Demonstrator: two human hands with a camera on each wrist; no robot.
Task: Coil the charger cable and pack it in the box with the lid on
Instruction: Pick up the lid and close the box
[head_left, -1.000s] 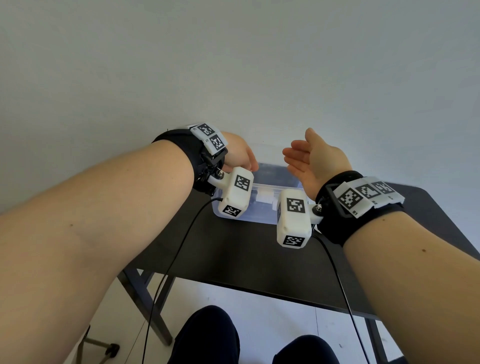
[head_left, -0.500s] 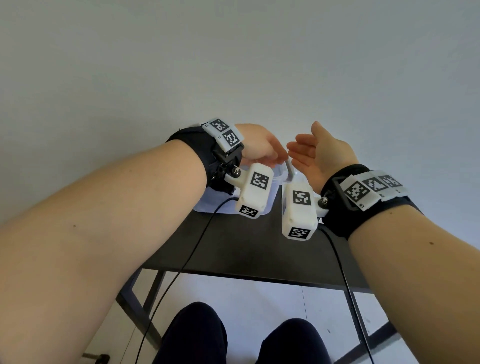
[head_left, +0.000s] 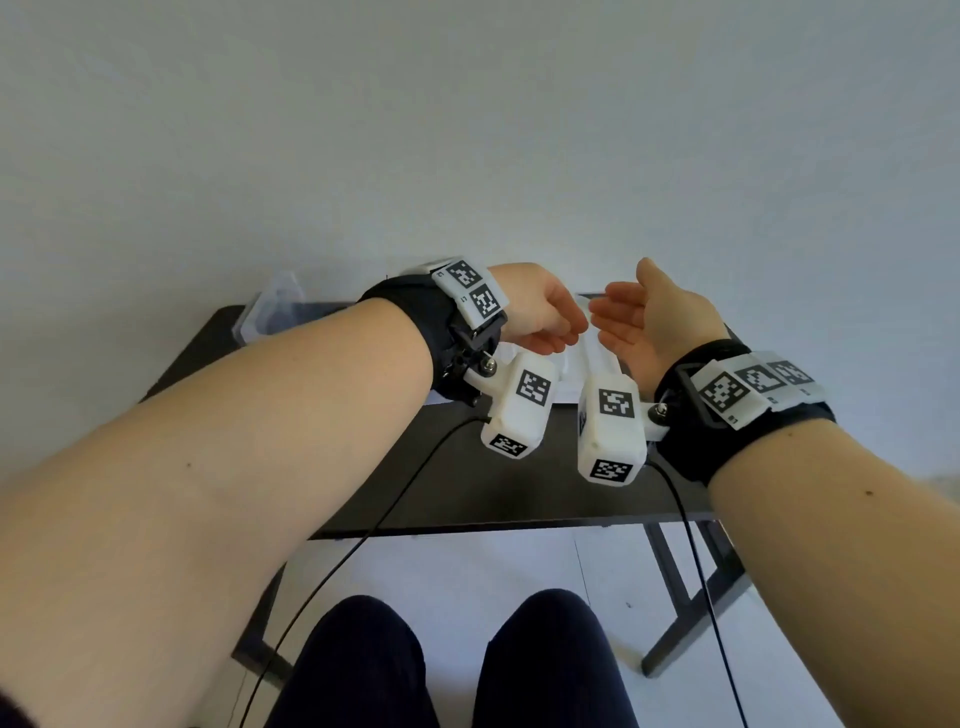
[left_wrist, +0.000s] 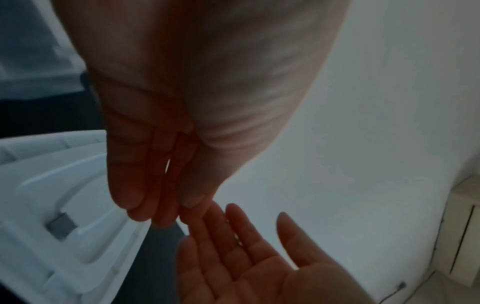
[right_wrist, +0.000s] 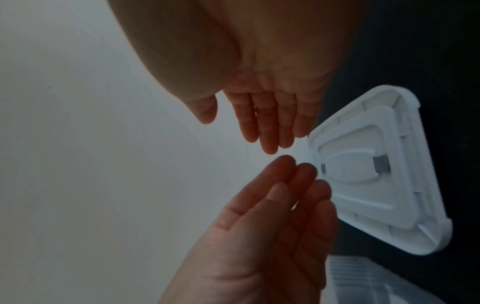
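Observation:
Both hands hover above the black table (head_left: 467, 483), fingertips almost meeting, and neither holds anything. My left hand (head_left: 545, 322) points its relaxed fingers (left_wrist: 155, 205) downward. My right hand (head_left: 639, 322) is turned palm up with straight fingers (right_wrist: 267, 123). The white lid (head_left: 571, 369) lies flat on the table beneath them, its grey latch showing in the wrist views (right_wrist: 376, 170). The clear plastic box (head_left: 270, 312) stands at the table's far left corner, open at the top. No charger cable shows in any view.
Thin black leads (head_left: 395, 493) hang from the white wrist cameras (head_left: 608, 426) over the table's near edge. A plain wall rises right behind the table. My knees (head_left: 467, 665) are under the front edge.
Both hands rose and drew together until the fingertips nearly touch. The clear box, under my hands a second ago, now shows at the far left, with the lid lying apart.

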